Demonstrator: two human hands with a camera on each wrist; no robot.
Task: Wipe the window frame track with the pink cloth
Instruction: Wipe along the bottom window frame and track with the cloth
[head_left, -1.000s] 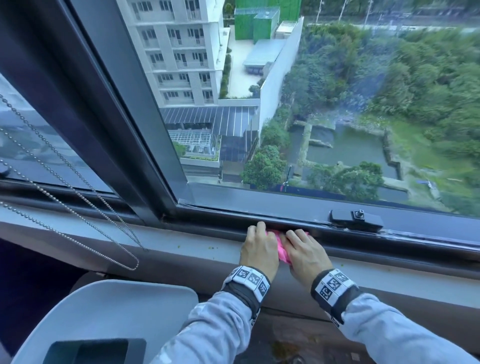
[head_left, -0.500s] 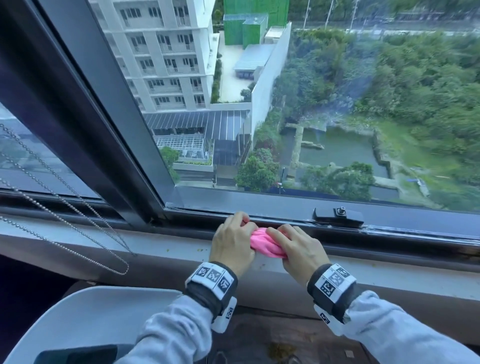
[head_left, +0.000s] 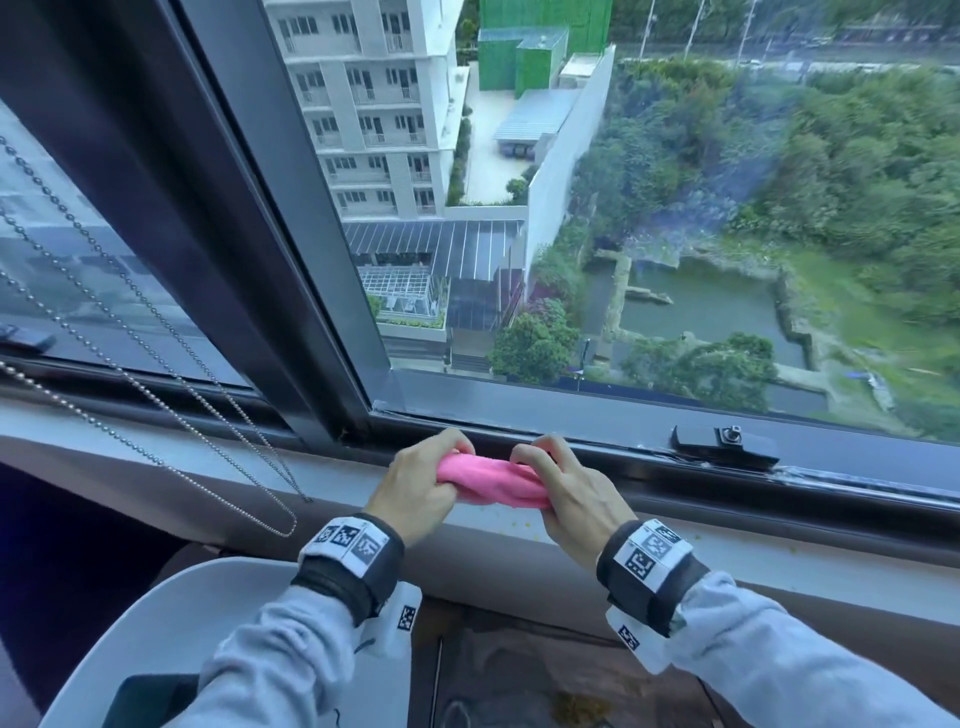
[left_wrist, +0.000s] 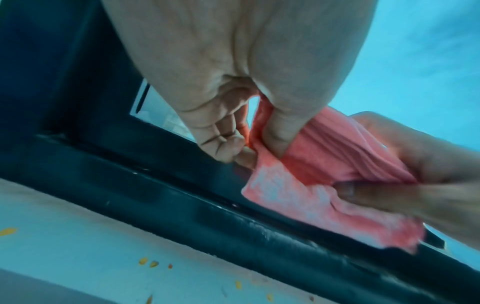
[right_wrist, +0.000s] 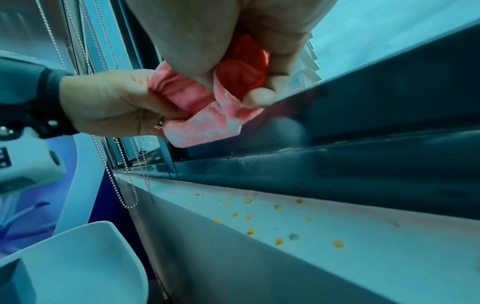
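A bunched pink cloth (head_left: 491, 480) stretches between my two hands just above the pale sill, in front of the dark window frame track (head_left: 623, 457). My left hand (head_left: 415, 486) pinches its left end and my right hand (head_left: 558, 488) grips its right end with curled fingers. In the left wrist view the cloth (left_wrist: 319, 179) hangs over the black track (left_wrist: 182, 197), clear of it, with thumb and fingers of the left hand (left_wrist: 249, 144) pinching a fold. The right wrist view shows the cloth (right_wrist: 207, 111) bunched in the right hand (right_wrist: 233, 86).
A black latch (head_left: 724, 444) sits on the sash to the right. Bead chains (head_left: 156, 395) hang in loops at the left. Small yellow crumbs (right_wrist: 249, 216) dot the pale sill (head_left: 779, 545). A white chair back (head_left: 171, 623) stands below left.
Both hands lifted the cloth off the track and drew apart, stretching it between them. A second ago they were pressed together on it at the track.
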